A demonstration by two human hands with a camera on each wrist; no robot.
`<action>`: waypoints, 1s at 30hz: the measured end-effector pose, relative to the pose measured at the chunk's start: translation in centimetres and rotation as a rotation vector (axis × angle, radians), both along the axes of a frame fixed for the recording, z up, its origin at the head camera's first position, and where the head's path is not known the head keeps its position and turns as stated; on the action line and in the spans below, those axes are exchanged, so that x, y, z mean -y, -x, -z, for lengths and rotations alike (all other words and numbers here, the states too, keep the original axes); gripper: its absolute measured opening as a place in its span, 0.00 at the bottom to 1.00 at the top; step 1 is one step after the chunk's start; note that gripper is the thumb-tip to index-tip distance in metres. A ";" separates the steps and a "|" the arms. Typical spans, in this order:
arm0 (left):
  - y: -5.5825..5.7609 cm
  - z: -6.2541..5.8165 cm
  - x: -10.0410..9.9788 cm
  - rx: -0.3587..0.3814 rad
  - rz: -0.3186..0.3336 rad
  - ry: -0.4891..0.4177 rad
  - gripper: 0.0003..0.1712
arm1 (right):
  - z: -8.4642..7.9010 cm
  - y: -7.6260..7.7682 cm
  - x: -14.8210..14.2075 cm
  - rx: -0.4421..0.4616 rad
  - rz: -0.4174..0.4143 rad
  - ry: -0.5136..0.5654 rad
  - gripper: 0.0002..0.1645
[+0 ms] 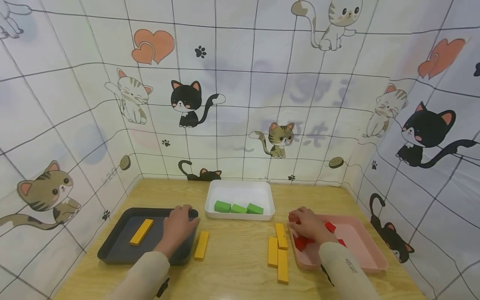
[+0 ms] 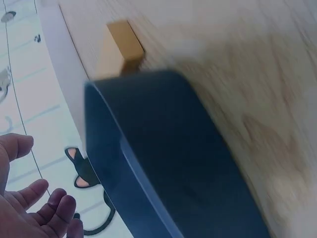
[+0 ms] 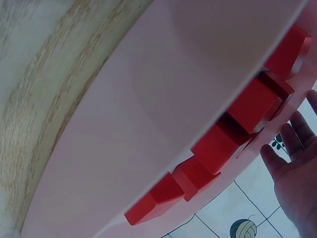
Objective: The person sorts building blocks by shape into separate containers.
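My left hand [image 1: 179, 227] hovers over the right side of a dark grey tray [image 1: 116, 246]. In the left wrist view its fingers [image 2: 64, 210] are loosely bent with nothing between them. One yellow block [image 1: 141, 232] lies in that tray, and another yellow block [image 1: 201, 246] lies on the table just right of it. Above the left part of a pink tray [image 1: 361, 233] is my right hand [image 1: 310, 225], partly hiding several red blocks [image 1: 301, 242]. The right wrist view shows its fingers [image 3: 292, 141] relaxed and holding nothing, with red blocks [image 3: 223, 144] behind the pink wall.
A white tray [image 1: 240, 189] with green blocks [image 1: 238, 208] stands at the back centre. Several yellow blocks [image 1: 273, 252] lie close together on the wooden table [image 1: 240, 258], left of the pink tray. A cat-patterned sheet [image 1: 232, 83] encloses the back and sides.
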State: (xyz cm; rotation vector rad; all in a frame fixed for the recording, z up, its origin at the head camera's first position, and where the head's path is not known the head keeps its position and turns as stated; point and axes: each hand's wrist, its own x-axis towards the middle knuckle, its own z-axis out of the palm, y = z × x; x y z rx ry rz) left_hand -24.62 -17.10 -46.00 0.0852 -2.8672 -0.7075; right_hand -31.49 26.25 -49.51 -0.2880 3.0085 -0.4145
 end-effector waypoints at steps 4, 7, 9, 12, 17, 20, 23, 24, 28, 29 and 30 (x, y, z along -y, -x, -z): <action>0.3 0.1 -1.9 -0.008 0.034 0.009 0.30 | 0.0 0.0 -0.1 0.003 0.003 -0.007 0.32; 0.4 0.3 -3.4 -0.015 0.057 0.002 0.29 | -0.1 0.0 -0.1 0.004 0.006 -0.006 0.32; 0.4 0.6 -4.4 -0.025 0.076 0.001 0.28 | -0.1 0.0 -0.1 0.003 0.007 0.002 0.31; 0.2 1.1 -5.9 -0.045 0.112 0.011 0.27 | -0.2 0.0 -0.1 0.006 0.011 0.012 0.31; -0.3 1.6 -8.7 -0.029 0.165 0.016 0.26 | -0.4 -0.1 0.0 0.015 0.013 0.016 0.31; -0.6 2.0 -10.5 -0.003 0.180 -0.008 0.27 | -0.4 -0.2 0.1 0.008 0.005 0.013 0.31; -0.8 2.7 -12.3 0.017 0.191 -0.017 0.27 | -0.4 -0.2 0.1 0.006 0.005 0.016 0.31; -0.9 3.0 -12.8 0.020 0.196 -0.013 0.27 | -0.3 -0.3 0.1 0.008 0.006 0.015 0.30; -1.5 3.6 -14.9 0.027 0.247 0.016 0.27 | -0.4 -0.3 0.0 0.014 0.011 0.024 0.30; -1.6 3.8 -15.3 0.027 0.264 0.030 0.26 | -0.4 -0.3 0.0 0.010 0.006 0.028 0.29; -1.8 3.9 -15.8 0.030 0.278 0.047 0.26 | -0.4 -0.2 0.0 0.005 0.000 0.032 0.29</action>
